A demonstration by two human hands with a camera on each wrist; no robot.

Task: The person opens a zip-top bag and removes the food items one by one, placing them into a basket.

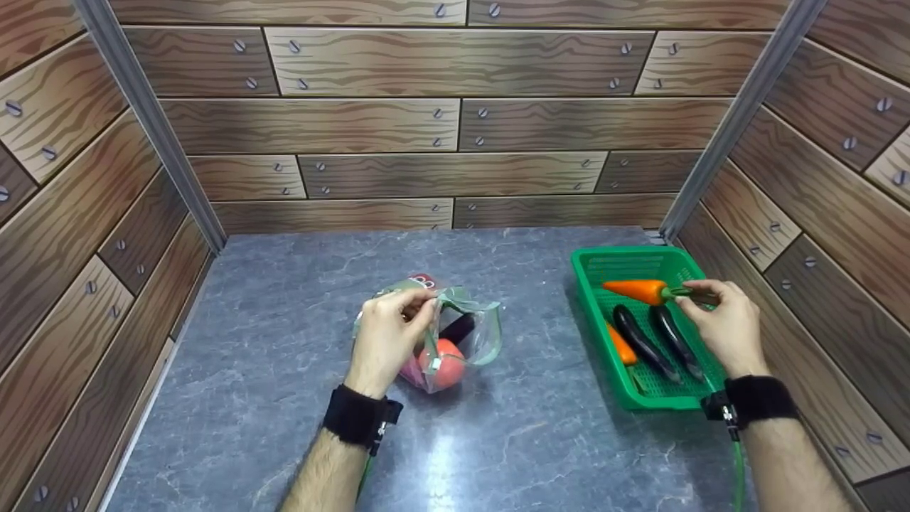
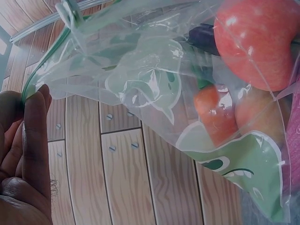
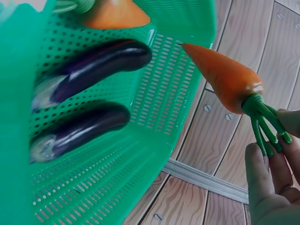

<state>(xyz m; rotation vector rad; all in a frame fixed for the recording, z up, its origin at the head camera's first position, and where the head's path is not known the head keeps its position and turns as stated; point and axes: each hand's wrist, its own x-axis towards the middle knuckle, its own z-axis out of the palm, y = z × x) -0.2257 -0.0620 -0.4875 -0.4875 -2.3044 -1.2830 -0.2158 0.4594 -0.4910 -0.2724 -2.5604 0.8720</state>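
Note:
My left hand (image 1: 394, 323) pinches the green-edged rim of a clear plastic zip bag (image 1: 487, 338), whose mouth gapes to the right. Inside the bag show a round red-orange fruit (image 1: 442, 364), a dark eggplant (image 1: 457, 327) and, in the left wrist view, an orange carrot (image 2: 215, 112); green cartoon prints cover part of its side. My right hand (image 1: 729, 323) grips a carrot (image 1: 636, 290) by its green stems, tip pointing left, held over the green basket (image 1: 633, 402). Two eggplants (image 1: 643, 345) (image 1: 675, 341) and another carrot (image 1: 621, 346) lie in that basket.
The basket stands at the right of a grey marbled table (image 1: 249, 355), close to the right wood-patterned wall (image 1: 817, 284). Wood-patterned walls also rise at the back and left. A green cable (image 1: 739, 476) runs from the right wristband.

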